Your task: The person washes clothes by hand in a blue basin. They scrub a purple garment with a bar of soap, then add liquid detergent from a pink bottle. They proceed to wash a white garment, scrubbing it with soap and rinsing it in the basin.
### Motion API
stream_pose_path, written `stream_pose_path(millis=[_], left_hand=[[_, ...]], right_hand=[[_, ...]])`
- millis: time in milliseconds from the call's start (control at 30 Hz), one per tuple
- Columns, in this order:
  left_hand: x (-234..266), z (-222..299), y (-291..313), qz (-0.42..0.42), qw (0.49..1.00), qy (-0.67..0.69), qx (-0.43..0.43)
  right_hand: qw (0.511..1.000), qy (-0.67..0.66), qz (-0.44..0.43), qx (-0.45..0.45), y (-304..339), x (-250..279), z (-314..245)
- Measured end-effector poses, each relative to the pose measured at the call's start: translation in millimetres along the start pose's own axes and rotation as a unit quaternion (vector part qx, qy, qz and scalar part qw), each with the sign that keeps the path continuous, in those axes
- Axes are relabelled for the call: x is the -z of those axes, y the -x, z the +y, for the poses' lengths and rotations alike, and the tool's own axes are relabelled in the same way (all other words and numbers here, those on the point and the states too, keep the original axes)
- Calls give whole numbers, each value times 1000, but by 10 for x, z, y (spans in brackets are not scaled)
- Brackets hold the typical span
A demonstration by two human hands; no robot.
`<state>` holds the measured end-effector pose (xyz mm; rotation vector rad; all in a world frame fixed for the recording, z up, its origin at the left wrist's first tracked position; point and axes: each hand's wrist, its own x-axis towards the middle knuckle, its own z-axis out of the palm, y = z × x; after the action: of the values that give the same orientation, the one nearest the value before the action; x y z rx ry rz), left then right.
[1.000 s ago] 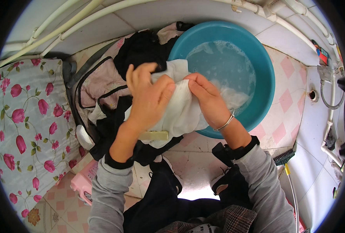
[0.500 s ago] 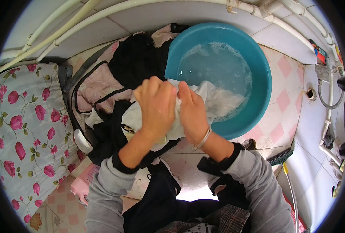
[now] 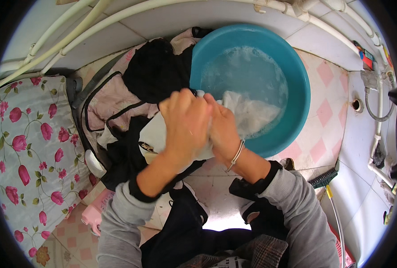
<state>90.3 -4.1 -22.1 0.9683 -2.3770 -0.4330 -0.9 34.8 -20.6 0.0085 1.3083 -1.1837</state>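
Note:
My left hand (image 3: 184,123) and my right hand (image 3: 226,129) are closed on a white garment (image 3: 248,111), knuckle to knuckle at the near left rim of a teal basin (image 3: 300,85). Part of the cloth lies in the cloudy, foamy water (image 3: 241,71). The rest hangs left of my left hand, with a small dark print showing on it. The folds between my palms are hidden, and the left hand is slightly blurred. A light bracelet (image 3: 236,155) circles my right wrist.
Left of the basin lie black clothes (image 3: 156,67) and a pink, black-edged cloth (image 3: 111,98). Farther left is a flowered cover (image 3: 33,147). A pink bottle (image 3: 93,212) stands near my left sleeve. A green-headed brush (image 3: 324,178) leans at the right. White pipes (image 3: 127,13) run along the wall.
My hands have come closer together, the right hand turning inward over the cloth. The cloth in the water looks more bunched. The whole view has shifted slightly.

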Motion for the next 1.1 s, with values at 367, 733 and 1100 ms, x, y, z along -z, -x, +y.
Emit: stream_pose_path(millis=[367,733,1100], left_hand=[[-15,-8,100,-1,999,-20,-34],[94,-250,13,-70,989,84,104],[442,-122,170,-139,784,508,328]], right_hand=[[999,45,-3,15,20,60,39],[990,46,-121,-49,-14,294,37],[914,226,-334,48,39,439,-350]])
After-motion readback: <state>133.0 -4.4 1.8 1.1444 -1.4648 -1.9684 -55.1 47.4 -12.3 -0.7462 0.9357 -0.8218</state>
